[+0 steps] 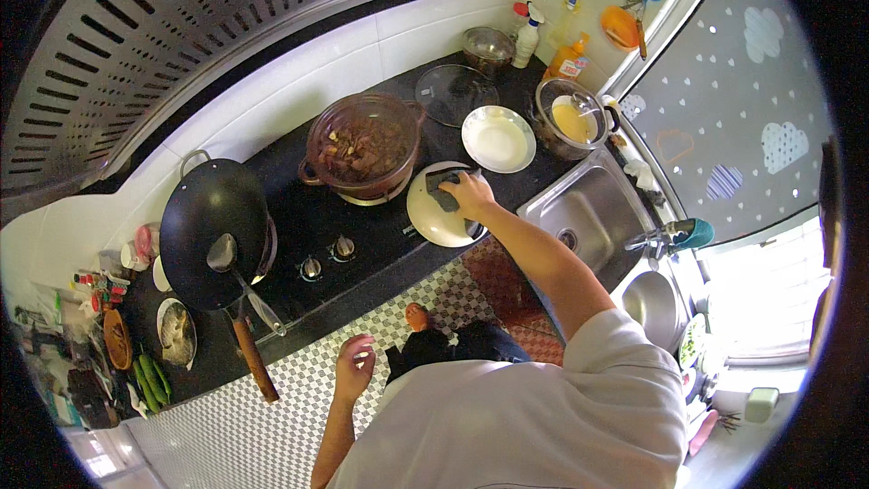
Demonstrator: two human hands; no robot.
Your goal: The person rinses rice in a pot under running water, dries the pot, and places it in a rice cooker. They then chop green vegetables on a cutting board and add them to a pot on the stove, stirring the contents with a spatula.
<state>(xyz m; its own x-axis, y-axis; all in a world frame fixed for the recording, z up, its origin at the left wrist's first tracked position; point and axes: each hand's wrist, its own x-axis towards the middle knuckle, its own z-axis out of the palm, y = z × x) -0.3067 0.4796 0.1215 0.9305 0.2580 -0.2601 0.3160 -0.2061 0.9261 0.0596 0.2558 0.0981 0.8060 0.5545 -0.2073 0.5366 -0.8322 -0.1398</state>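
Observation:
My right hand (468, 195) grips a dark cloth (442, 198) on top of a cream domed lid (434, 221), which lies on the black counter by its front edge. My left hand (355, 367) hangs over the tiled floor, fingers curled apart, holding nothing. Left of the lid, a brown pot (363, 173) with dark chunks of food under a clear cover stands on a burner. A white plate (499, 139) lies behind and right of the lid. Whether the cloth is folded cannot be told.
A black wok (214, 217) with a metal ladle (223, 255) stands on the left burner, its wooden handle past the counter edge. A glass-lidded pot (567, 115) and a steel sink (584, 217) are right. Cucumbers (151, 380) and a plated fish (176, 333) lie far left.

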